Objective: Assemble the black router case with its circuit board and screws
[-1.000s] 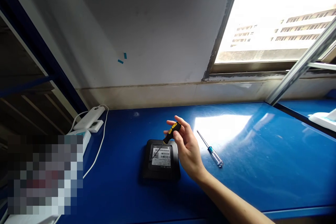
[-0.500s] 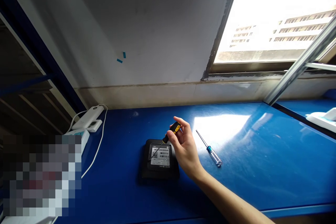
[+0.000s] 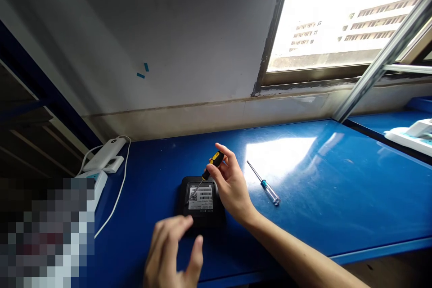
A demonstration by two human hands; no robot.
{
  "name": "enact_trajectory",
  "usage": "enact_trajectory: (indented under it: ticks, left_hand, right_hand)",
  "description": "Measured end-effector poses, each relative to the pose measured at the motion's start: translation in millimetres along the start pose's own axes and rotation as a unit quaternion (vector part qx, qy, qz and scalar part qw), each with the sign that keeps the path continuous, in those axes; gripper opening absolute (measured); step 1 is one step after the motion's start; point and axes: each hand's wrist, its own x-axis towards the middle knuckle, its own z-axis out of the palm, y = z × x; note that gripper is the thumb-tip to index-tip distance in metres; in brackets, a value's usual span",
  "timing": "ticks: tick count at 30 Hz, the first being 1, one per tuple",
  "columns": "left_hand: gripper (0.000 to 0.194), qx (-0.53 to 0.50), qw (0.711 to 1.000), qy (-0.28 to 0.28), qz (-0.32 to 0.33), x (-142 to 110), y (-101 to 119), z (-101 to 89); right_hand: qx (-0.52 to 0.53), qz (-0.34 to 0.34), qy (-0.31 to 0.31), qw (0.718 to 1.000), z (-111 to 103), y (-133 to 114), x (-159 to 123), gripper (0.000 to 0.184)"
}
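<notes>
A small black box (image 3: 201, 213) with a white barcode label (image 3: 201, 198) lies flat on the blue table (image 3: 320, 198). My right hand (image 3: 231, 186) pinches a black and yellow screwdriver (image 3: 209, 168), whose thin shaft slants down to the label's left side. My left hand (image 3: 172, 252) hovers just in front of the box, fingers spread and holding nothing.
A second screwdriver (image 3: 264, 183) with a clear blue handle lies on the table right of my hand. A white power bank (image 3: 106, 152) and power strip (image 3: 96, 180) with a white cable sit at the far left. A white object (image 3: 410, 134) rests at the right edge. A wall and window stand behind.
My left hand has come into view from below, just in front of the box. The right hand keeps its hold on the screwdriver; the view has shifted slightly.
</notes>
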Motion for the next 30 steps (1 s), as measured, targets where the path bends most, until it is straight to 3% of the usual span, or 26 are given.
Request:
enact_trajectory:
  ticks: [1, 2, 5, 7, 10, 12, 20, 30]
  left_hand:
    - [0.052, 0.057, 0.995, 0.080, -0.025, 12.5, -1.8, -3.0]
    - [0.061, 0.099, 0.990, 0.091, -0.045, 23.6, -1.9, -4.3]
    - [0.071, 0.154, 0.985, 0.048, -0.060, 42.5, 3.5, -1.9]
    - [0.071, 0.165, 0.984, 0.001, -0.071, 44.3, 7.4, 0.1]
    - [0.067, 0.162, 0.981, -0.029, -0.106, 41.6, 10.6, -0.4]
    - [0.065, 0.157, 0.979, -0.030, -0.124, 41.3, 12.0, -2.2]
    - [0.059, 0.141, 0.981, -0.024, -0.135, 45.1, 17.1, -5.0]
    - [0.057, 0.138, 0.982, -0.028, -0.127, 39.9, 8.3, -2.0]
  right_hand:
    - [0.012, -0.002, 0.015, 1.000, -1.3, 0.0, 2.3, 0.053]
    - [0.021, -0.007, 0.036, 0.999, -3.9, -0.6, 5.4, 0.054]
    - [-0.017, -0.024, 0.109, 0.994, -18.2, -4.6, 18.4, 0.049]
    - [-0.118, -0.007, 0.119, 0.986, -30.0, -6.8, 27.8, 0.046]
    - [-0.368, 0.039, 0.063, 0.927, -42.0, -6.5, 36.2, 0.043]
    - [-0.458, 0.048, 0.031, 0.887, -43.8, -4.0, 35.9, 0.040]
    - [-0.596, 0.071, -0.061, 0.798, -35.1, 0.9, 20.9, 0.035]
    - [-0.666, 0.040, -0.032, 0.745, -32.7, -2.6, 22.4, 0.030]
